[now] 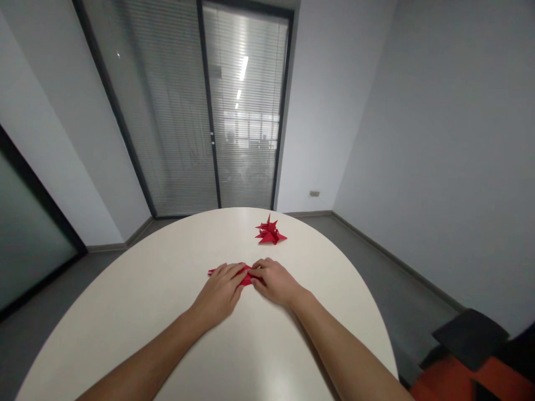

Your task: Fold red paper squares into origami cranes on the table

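A folded piece of red paper [246,278] lies flat on the white table, its narrow pointed end sticking out at the left. My left hand [221,291] holds it down, with the fingers laid over the top and the thumb by the near edge. At the paper's right end, my right hand [276,281] has its fingers bent and its thumb and fingertips closed on the paper. Both hands hide part of the folds. Beyond my right hand sits a small heap of red origami cranes [271,233] with pointed tips, apart from both hands.
The round white table [167,312] spreads out under my arms. An orange and black chair [472,362] stands at the lower right. Behind the table are a glass partition with blinds [175,111], grey-white walls, and a wall socket [314,194].
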A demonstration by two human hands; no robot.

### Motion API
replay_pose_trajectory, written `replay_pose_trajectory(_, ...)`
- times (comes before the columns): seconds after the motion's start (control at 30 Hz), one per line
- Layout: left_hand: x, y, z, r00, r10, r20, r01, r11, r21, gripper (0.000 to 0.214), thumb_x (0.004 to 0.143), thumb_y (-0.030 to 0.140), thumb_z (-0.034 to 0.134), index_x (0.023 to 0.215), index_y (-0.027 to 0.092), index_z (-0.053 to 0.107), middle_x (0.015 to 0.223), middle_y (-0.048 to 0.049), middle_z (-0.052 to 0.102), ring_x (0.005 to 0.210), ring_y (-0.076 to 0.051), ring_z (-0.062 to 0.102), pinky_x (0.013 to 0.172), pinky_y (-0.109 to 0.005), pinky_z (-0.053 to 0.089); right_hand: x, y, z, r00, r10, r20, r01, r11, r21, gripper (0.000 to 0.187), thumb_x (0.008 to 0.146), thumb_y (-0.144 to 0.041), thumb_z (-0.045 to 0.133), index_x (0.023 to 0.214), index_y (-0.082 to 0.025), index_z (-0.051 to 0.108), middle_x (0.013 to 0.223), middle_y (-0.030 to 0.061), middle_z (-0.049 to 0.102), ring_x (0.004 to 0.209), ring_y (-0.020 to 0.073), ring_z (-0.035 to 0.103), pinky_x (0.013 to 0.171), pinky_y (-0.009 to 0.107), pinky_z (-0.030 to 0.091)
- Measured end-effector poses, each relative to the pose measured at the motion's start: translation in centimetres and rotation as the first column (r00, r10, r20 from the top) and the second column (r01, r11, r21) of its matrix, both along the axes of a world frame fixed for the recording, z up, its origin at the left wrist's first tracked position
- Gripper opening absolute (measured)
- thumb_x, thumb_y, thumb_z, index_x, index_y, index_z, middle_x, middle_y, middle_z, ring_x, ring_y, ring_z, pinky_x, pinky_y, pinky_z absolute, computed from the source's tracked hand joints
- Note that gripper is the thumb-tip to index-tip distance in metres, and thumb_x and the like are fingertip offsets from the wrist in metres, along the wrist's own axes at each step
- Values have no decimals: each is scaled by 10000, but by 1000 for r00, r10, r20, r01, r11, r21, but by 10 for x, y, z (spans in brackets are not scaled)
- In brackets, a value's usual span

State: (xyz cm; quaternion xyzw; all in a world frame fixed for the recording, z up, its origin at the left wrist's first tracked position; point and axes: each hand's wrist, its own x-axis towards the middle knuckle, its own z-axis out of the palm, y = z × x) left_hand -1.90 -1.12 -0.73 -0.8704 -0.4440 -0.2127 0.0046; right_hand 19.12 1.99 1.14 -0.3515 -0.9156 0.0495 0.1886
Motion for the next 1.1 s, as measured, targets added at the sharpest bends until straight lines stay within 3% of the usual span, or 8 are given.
replay_pose_trajectory(0.2, -3, 0, 6, 997, 12, 75, -5, 995, -98, 291, 987, 272, 463, 1195, 249, 665, 1262, -36, 694, 1123, -217, 648, 980, -355, 490, -1, -6, 5, 1000, -12, 25, 12, 1000, 11, 290, 991, -271, 489, 1180, -202, 699, 1039, 102, 667, 941, 216, 560, 859, 339, 412)
replay_pose_trajectory(0.37, -2, -2, 8, 993, 103, 50, -94, 984, -149, 306, 983, 281, 455, 1194, 230, 670, 1215, -52, 718, 1040, -231, 684, 890, -340, 514, 6, -2, 5, 999, 49, 11, -49, 999, -24, 280, 988, -283, 499, 1132, -210, 728, 1063, 105, 690, 997, 227, 581, 882, 340, 421)
replay_pose_trajectory(0.5, -2, -2, 9, 991, 131, 38, -123, 978, -168, 309, 987, 282, 433, 1162, 231, 683, 1154, -53, 737, 988, -230, 690, 844, -331, 510, 10, 2, 5, 999, 29, -44, -32, 996, -80, 255, 969, -259, 522, 1081, -218, 748, 1082, 84, 720, 1000, 216, 602, 890, 325, 430)
replay_pose_trajectory(0.8, -1, 2, 5, 992, 102, 74, -93, 989, -116, 312, 992, 249, 419, 1106, 232, 709, 1145, -51, 742, 1042, -235, 659, 983, -387, 452, 13, 3, 4, 987, -116, -114, 96, 981, -170, 204, 910, -220, 566, 854, -190, 760, 899, 66, 725, 877, 189, 616, 805, 271, 435)
replay_pose_trajectory(0.93, -4, 5, 2, 985, 136, 104, -125, 986, -109, 301, 966, 207, 451, 1117, 249, 708, 1141, -39, 745, 1050, -235, 653, 994, -394, 456, 12, 6, 1, 983, -136, -126, 111, 976, -188, 192, 883, -188, 569, 917, -201, 757, 904, 57, 730, 852, 188, 616, 776, 271, 429)
replay_pose_trajectory(1.1, -5, 5, 1, 976, 135, 169, -114, 985, -128, 409, 934, 142, 476, 1278, 305, 623, 1259, -4, 700, 1117, -213, 650, 1011, -356, 460, 11, 6, 1, 979, -143, -148, 110, 972, -209, 227, 874, -152, 548, 985, -208, 739, 947, 50, 730, 871, 187, 615, 786, 273, 430)
